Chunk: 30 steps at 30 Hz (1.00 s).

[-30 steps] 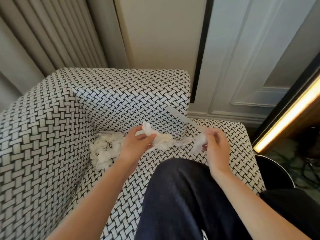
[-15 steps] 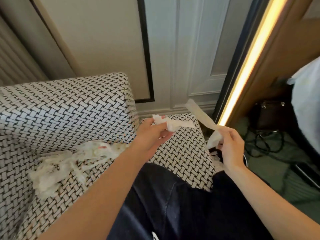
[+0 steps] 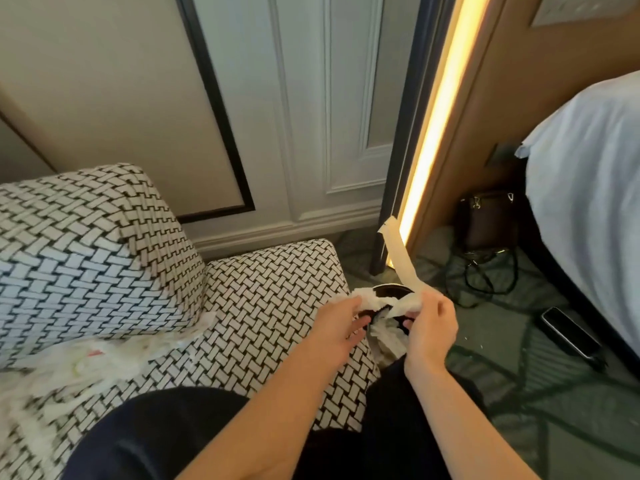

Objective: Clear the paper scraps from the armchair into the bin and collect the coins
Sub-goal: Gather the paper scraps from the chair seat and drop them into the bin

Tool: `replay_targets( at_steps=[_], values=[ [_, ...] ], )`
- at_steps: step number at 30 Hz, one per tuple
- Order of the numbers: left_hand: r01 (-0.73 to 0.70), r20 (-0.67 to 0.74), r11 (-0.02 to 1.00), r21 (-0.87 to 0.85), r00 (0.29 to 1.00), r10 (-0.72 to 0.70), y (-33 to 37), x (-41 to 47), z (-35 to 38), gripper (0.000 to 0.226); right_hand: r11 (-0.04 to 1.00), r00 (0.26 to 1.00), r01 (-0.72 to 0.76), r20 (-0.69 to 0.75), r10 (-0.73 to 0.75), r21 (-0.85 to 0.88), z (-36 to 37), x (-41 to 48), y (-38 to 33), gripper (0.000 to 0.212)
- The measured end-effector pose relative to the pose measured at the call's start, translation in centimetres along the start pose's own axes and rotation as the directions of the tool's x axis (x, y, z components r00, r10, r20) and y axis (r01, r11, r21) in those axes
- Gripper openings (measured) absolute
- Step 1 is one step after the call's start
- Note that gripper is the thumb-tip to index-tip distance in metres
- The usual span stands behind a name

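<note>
Now, with left hand (image 3: 341, 325) and right hand (image 3: 431, 329) both pinching the paper scraps (image 3: 403, 304) just over the bin (image 3: 391, 288) beside the armchair (image 3: 270, 289), best lower the upstanding strip (image 3: 398, 258) inside the rim before letting go.

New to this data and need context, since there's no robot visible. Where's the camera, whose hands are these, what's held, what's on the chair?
There is no machine here. A person works bare-handed, and one wide-angle camera worn on their head looks down, so the arms enter from below. The left hand and right hand both grip crumpled white paper scraps, with a long strip sticking up, above the black bin beside the armchair. A pile of loose scraps lies on the seat by the backrest. A phone and a dark handbag sit on the carpet near the bed. I can't make out any coins.
</note>
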<state>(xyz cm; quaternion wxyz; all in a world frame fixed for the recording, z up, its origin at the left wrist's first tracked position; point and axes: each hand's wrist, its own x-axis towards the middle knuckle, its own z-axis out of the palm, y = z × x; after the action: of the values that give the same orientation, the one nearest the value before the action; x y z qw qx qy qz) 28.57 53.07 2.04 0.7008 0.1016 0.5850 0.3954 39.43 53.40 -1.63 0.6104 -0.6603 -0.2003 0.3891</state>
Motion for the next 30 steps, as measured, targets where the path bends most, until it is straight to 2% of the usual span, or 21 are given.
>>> replay_targets(
  at_steps=[7,12,17,22,26,30],
  values=[
    [0.027,0.084,0.992,0.122,0.996,-0.037,-0.8,0.8,1.0,0.045,0.998,0.997,-0.052,-0.05,0.051,-0.023,0.2,1.1,0.7,0.023],
    [0.011,0.067,0.992,0.122,0.998,-0.019,-0.5,0.4,0.4,0.047,0.985,0.986,-0.164,0.006,0.165,-0.054,0.5,1.7,1.5,0.016],
    [-0.033,0.048,0.991,0.126,0.999,0.027,0.5,-0.1,-0.5,0.043,0.943,0.953,-0.256,0.107,0.282,-0.212,1.1,2.5,2.4,0.034],
    [-0.044,0.031,0.988,0.146,0.999,0.04,0.8,-0.6,-1.2,0.042,0.841,0.854,-0.368,0.214,0.475,-0.396,1.6,2.9,2.4,0.043],
    [-0.042,0.022,0.99,0.137,0.999,0.04,1.2,-1.2,-1.8,0.04,0.796,0.801,-0.418,0.236,0.551,-0.438,1.6,2.5,1.7,0.053],
    [-0.064,0.038,0.99,0.126,0.997,0.06,1.8,-2.2,-2.6,0.039,0.795,0.817,-0.402,0.214,0.535,-0.454,1.3,2.6,1.3,0.066]
  ],
)
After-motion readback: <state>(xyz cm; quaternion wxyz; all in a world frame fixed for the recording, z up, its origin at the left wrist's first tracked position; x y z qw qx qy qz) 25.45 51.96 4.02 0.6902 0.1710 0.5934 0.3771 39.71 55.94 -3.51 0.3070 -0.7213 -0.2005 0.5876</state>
